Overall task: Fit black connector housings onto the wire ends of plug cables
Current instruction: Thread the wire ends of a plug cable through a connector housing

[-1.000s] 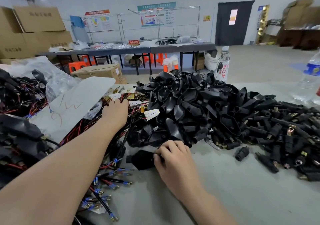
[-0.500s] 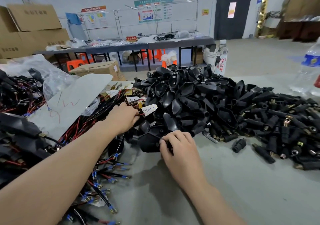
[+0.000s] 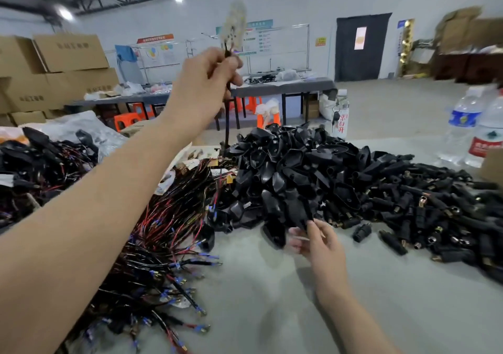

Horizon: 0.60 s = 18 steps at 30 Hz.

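Thin black plug cable [image 3: 227,108]: lifted clear, hanging near vertical, with a blurred pale tag [image 3: 236,24] at the top.
Black and red wire-ended cables with blue terminals [image 3: 168,247]: tangled on the left of the desk [image 3: 272,312].
Glossy black plastic connector housings [image 3: 285,168]: heaped mid-desk, touching the tangle.
Single housing [image 3: 273,233]: at the heap's front edge.

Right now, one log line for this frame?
left hand: raised, grips cable | right hand: at housing pile, grip unclear | fitting: not started
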### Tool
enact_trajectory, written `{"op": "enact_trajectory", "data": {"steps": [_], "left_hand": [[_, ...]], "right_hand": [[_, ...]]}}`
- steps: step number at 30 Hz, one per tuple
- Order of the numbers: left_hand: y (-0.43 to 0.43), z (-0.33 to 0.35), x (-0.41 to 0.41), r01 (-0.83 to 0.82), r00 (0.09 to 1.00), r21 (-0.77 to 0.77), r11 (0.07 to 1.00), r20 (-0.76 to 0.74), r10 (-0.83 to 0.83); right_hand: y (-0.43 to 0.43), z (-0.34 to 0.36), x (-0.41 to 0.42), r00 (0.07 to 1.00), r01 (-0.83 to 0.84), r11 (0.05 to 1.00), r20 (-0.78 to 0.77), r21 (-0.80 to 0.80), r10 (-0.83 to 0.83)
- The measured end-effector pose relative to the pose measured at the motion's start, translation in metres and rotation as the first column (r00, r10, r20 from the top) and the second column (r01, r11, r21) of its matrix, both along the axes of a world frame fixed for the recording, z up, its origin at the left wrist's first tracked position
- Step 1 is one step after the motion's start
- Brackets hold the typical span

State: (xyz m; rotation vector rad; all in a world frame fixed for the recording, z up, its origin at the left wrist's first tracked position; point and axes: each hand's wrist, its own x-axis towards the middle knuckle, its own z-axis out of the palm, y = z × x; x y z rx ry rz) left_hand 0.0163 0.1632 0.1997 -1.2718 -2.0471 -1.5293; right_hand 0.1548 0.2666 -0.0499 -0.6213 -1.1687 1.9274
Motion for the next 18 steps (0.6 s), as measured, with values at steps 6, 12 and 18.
{"op": "enact_trajectory", "data": {"steps": [6, 12, 18], "left_hand": [[-0.022, -0.008, 0.047, 0.045, 0.956, 0.441, 0.896, 0.24, -0.166], [-0.055, -0.153, 0.059, -0.293, 0.597, 0.369, 0.882, 0.791, -0.132], [-0.064, -0.25, 0.099, -0.152, 0.489, -0.064, 0.986, 0.862, 0.131]], "right_hand": [[0.013, -0.001, 0.049, 0.995, -0.069, 0.95, -0.087, -0.304, 0.045], [0.033, -0.002, 0.108, 0.999, 0.016, 0.982, 0.051, -0.19, -0.007], [0.043, -0.007, 0.143, 1.0, -0.002, 0.973, 0.014, -0.231, 0.005]]}}
